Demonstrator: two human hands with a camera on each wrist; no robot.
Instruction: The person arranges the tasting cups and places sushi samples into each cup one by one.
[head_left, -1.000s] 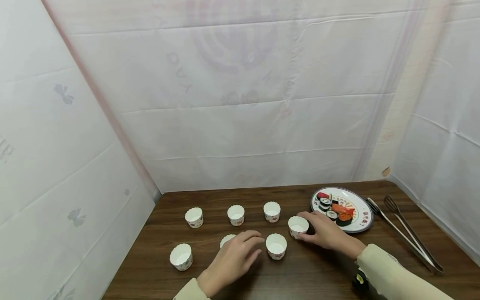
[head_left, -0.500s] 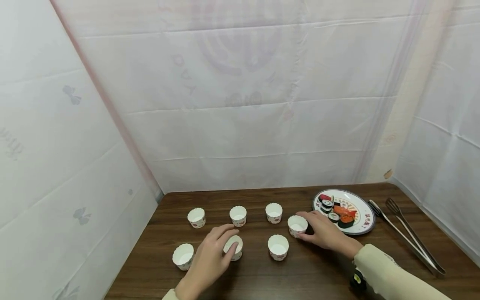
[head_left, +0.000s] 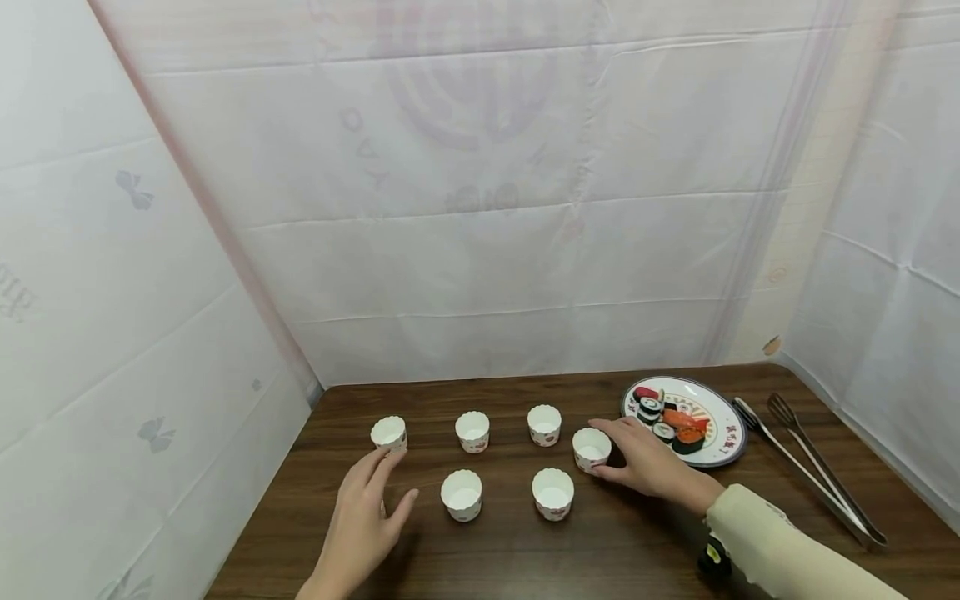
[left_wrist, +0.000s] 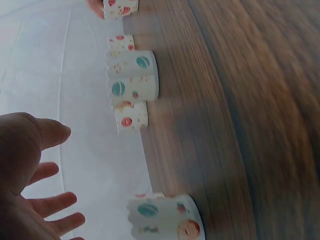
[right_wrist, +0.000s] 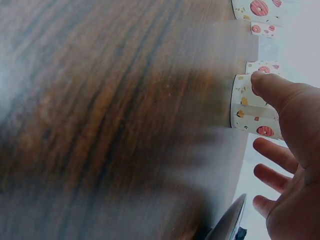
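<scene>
My R hand (head_left: 647, 460) pinches cup (head_left: 589, 448) L of plate (head_left: 718, 410), L hand (head_left: 360, 518) w/ fingers spread, other cups (head_left: 552, 495) out, sushi (head_left: 682, 421) still plated.

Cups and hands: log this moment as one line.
right hand: holds white round printed paper cup | left hand: empty, near similar front-left cup

"What is carrying the things?"

"A dark wood-grained tabletop (head_left: 510, 558) is carrying them. Three white paper cups (head_left: 472, 433) are forming its back row, and two nearer cups (head_left: 462, 497) are sitting in front."

"Where are the others standing?"

"One patterned cup (left_wrist: 167, 220) is standing near the left grip (head_left: 362, 515), and another cup (head_left: 591, 451) is standing within the right grip (head_left: 643, 462)."

"What is lying on the right?"

"A round plate (head_left: 722, 454) is lying there, metal tongs (head_left: 864, 523) resting just beside it."
</scene>
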